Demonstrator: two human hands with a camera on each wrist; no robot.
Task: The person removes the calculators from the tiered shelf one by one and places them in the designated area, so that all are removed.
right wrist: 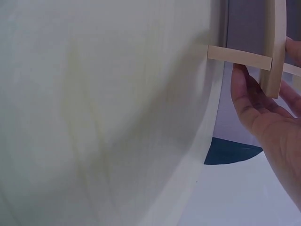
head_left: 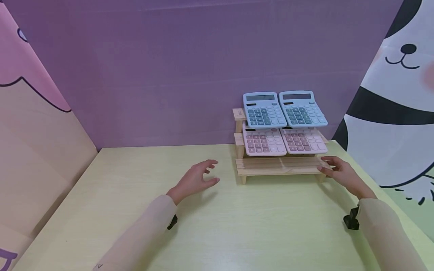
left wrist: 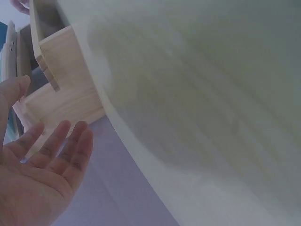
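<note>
— How many calculators are counted on the wooden rack [head_left: 278,166]?

— Four: two blue calculators [head_left: 264,109] [head_left: 302,108] on the top tier and two pink calculators [head_left: 264,142] [head_left: 303,140] on the tier below.

— And how many tiers are seen?

— Three are counted on the one rack.

— And hands?

— Two are counted: a left hand [head_left: 196,180] and a right hand [head_left: 342,174], above one surface [head_left: 210,226].

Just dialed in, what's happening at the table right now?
A person sits at a yellow table facing a small stepped wooden rack. Two blue calculators lie on its top step, two pink calculators on the middle one, and the bottom step is bare. The right hand has a grip on the right end of the bottom step. The left hand hovers open above the table, left of the rack, touching nothing.
</note>
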